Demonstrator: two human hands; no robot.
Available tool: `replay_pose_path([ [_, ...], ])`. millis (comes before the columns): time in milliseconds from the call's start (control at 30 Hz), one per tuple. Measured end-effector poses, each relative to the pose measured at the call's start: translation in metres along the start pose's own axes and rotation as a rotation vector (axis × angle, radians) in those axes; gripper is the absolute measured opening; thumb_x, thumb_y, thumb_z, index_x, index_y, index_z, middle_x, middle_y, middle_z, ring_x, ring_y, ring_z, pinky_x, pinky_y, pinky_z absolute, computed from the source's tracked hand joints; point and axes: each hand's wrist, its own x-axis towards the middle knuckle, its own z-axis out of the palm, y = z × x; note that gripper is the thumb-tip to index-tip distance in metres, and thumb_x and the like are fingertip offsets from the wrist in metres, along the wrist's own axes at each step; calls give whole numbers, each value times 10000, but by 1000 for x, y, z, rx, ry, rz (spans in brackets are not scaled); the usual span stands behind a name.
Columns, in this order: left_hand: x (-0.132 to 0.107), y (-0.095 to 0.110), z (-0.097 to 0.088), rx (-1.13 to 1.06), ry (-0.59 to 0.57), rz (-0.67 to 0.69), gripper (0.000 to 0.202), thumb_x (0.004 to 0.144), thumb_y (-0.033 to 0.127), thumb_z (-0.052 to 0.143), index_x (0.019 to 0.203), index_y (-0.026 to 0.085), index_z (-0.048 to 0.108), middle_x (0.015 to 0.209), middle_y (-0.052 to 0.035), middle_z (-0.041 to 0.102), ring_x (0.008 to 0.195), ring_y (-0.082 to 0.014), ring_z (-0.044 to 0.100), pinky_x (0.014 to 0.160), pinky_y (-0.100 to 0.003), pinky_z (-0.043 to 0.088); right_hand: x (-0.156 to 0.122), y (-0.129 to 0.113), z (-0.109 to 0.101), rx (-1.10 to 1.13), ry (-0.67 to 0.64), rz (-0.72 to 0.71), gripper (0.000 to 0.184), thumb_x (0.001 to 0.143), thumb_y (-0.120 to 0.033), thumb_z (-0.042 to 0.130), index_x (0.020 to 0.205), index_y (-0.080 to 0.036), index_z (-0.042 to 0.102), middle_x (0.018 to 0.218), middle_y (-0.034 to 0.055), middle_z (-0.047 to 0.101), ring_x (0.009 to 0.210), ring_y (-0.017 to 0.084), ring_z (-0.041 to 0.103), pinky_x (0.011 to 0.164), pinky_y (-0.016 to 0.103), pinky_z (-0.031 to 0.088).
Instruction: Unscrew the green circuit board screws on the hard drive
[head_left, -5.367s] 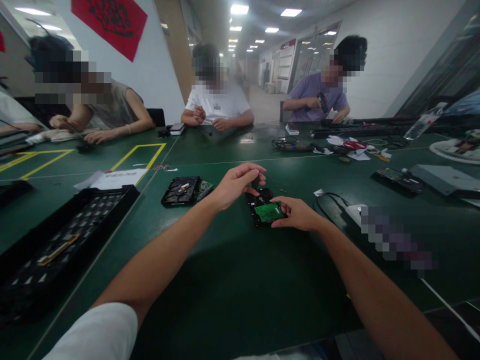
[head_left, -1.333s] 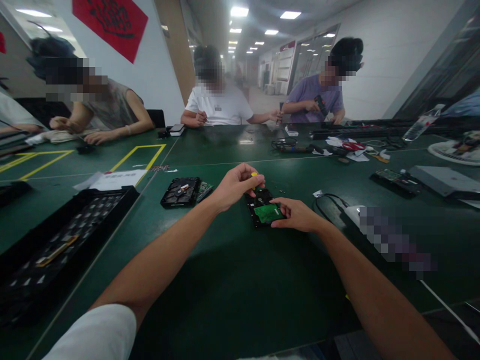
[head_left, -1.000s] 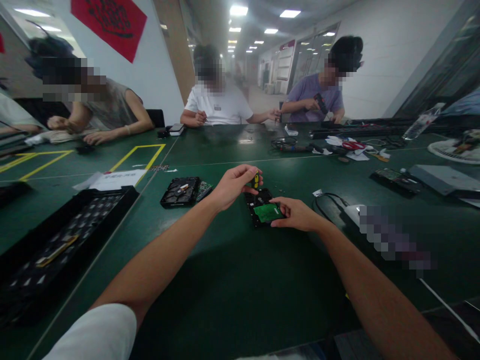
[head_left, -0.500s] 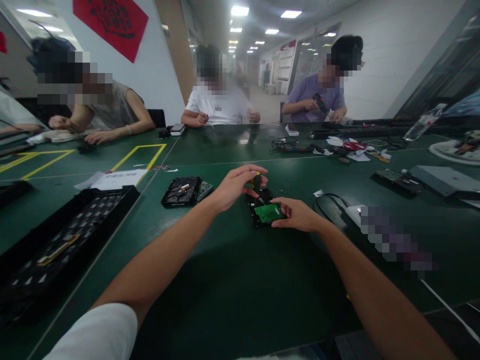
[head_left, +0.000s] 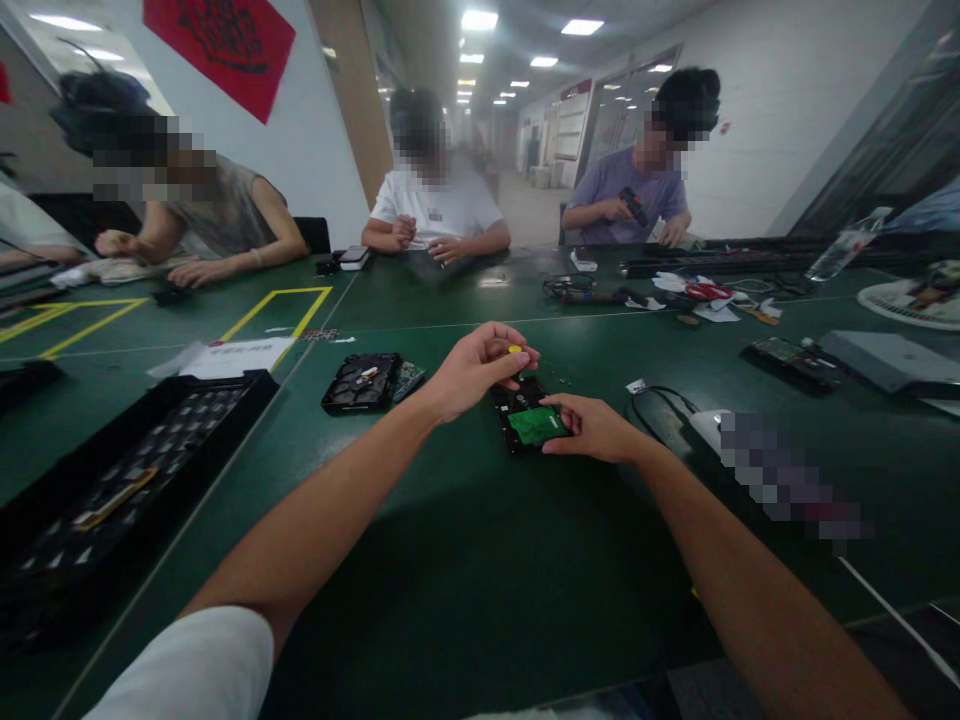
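Left hand (head_left: 487,362) pinches a yellow-topped tool (head_left: 515,350) between thumb and fingers, probably a small screwdriver; tip hidden by fingers and can't tell whether it's seated in anything. Right hand (head_left: 596,428) grips the near-right side of a black drive (head_left: 523,397), thumb at the lower edge, fingers over the upper. Drive lies flat on the green table (head_left: 450,560), directly under and just right of the left hand, green board (head_left: 538,426) facing up. Step in hand looks like driver work at the drive's far end. To do it well: keep the tool square to the drive face, press down lightly while twisting, let the right hand stop the drive rotating, keep fingertips off the board's surface. Slipping sideways could scratch the board. Tiny loose bits (head_left: 562,379), maybe screws, sit just beyond the drive; a sleeve or knuckle could sweep them, so worth giving them room. Farther left, a second drive (head_left: 361,382) lies beside a small circuit board (head_left: 409,380); beyond those, a long black tray (head_left: 225,440). Three co-workers sit across the table.
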Motion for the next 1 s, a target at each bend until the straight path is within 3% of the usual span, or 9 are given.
replay_pose_path([
  [67, 0, 0, -2, 15, -9, -6, 358, 896, 376, 761, 1167, 180, 634, 1084, -96, 736, 1044, -198, 697, 713, -236, 574, 0, 1, 1, 4, 6, -7, 809, 728, -615, 853, 1411, -261, 602, 903, 5, 616, 778, 180, 573, 690, 305, 425],
  [267, 4, -3, -6, -69, 8, -51, 349, 947, 480, 664, 1084, 165, 725, 1055, -102, 716, 998, -196, 684, 680, -237, 577, 0, 0, 2, 20, 13, -3, 801, 723, -608, 859, 1400, -261, 606, 894, 0, 612, 774, 177, 571, 690, 302, 423],
  [600, 3, -2, -5, 130, 187, 22, 303, 829, 388, 825, 962, 170, 663, 815, -15, 646, 743, -110, 604, 598, -188, 514, -1, -4, -1, 14, -1, 11, 798, 733, -592, 858, 1412, -259, 603, 905, 7, 612, 780, 177, 565, 688, 305, 419],
  [833, 2, -1, -4, -9, 51, -18, 316, 928, 410, 694, 1151, 186, 694, 1028, -88, 717, 955, -187, 674, 638, -229, 560, -1, -3, 0, 32, 11, -7, 788, 730, -580, 864, 1398, -248, 610, 897, 4, 607, 780, 176, 569, 690, 302, 423],
  [1000, 4, -4, -6, -67, 62, -37, 307, 956, 385, 638, 1151, 161, 714, 1096, -121, 733, 1038, -222, 689, 671, -247, 583, 0, -1, 1, 24, 8, 5, 807, 731, -578, 864, 1415, -240, 602, 891, 3, 610, 777, 177, 573, 693, 304, 422],
])
